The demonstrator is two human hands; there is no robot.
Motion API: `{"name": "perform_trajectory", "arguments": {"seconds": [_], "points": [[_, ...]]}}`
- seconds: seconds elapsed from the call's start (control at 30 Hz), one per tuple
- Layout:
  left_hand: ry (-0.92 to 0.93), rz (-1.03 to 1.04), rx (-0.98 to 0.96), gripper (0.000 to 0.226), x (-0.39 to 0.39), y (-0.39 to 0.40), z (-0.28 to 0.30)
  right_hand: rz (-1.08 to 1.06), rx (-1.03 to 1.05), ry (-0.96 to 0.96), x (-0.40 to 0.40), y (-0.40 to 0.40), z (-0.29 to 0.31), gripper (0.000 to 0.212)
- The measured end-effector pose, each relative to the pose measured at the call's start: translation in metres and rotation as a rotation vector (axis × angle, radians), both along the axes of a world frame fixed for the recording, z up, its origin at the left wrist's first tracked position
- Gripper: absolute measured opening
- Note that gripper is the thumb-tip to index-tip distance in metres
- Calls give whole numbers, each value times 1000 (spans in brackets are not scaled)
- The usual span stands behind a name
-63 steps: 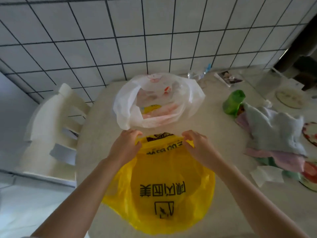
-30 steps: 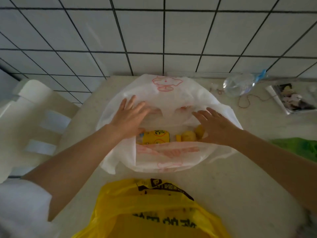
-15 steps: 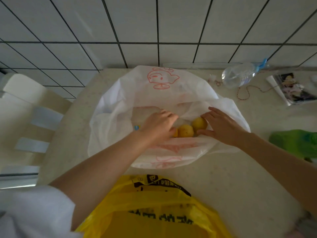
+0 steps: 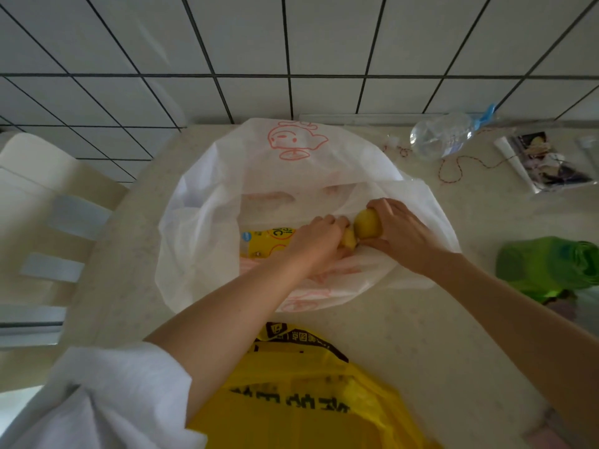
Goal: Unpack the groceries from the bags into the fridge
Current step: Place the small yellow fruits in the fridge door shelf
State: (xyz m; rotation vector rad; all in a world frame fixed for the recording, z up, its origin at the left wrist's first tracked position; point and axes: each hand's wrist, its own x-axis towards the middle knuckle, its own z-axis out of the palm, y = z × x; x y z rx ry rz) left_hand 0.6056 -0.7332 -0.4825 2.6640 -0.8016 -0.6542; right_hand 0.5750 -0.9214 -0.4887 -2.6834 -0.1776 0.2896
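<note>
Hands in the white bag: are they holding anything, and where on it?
Each grips a round yellow fruit. The right hand wraps one fruit from above; the left hand closes over another.

A clear plastic bottle (image 4: pixel 441 136) (lying sideways) is seen at one o'clock; a crumpled green cloth (image 4: pixel 547 265) at three.

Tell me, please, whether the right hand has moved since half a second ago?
Yes. The right hand was resting open on the white bag's near rim; it has now closed its grip on a round yellow fruit inside, just beside the left hand.
</note>
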Motion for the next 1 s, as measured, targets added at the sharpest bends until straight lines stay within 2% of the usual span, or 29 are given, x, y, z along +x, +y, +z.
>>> {"name": "perform_trajectory", "arguments": {"seconds": [0.2, 0.37, 0.57, 0.77, 1.0], "points": [[-9, 332, -456, 53, -17, 21, 33, -188, 305, -136, -20, 21, 35, 62], [8, 500, -652, 53, -49, 56, 61, -265, 493, -194, -50, 55, 68, 63], [149, 657, -774, 46, -123, 114, 95, -302, 626, -189, -109, 108, 101, 64], [190, 864, -873, 44, -232, 179, 106, -203, 765, -114, -198, 168, 114, 65], [144, 1088, -964, 44, -381, 260, 107, -42, 696, -40, -317, 255, 119, 67]]}}
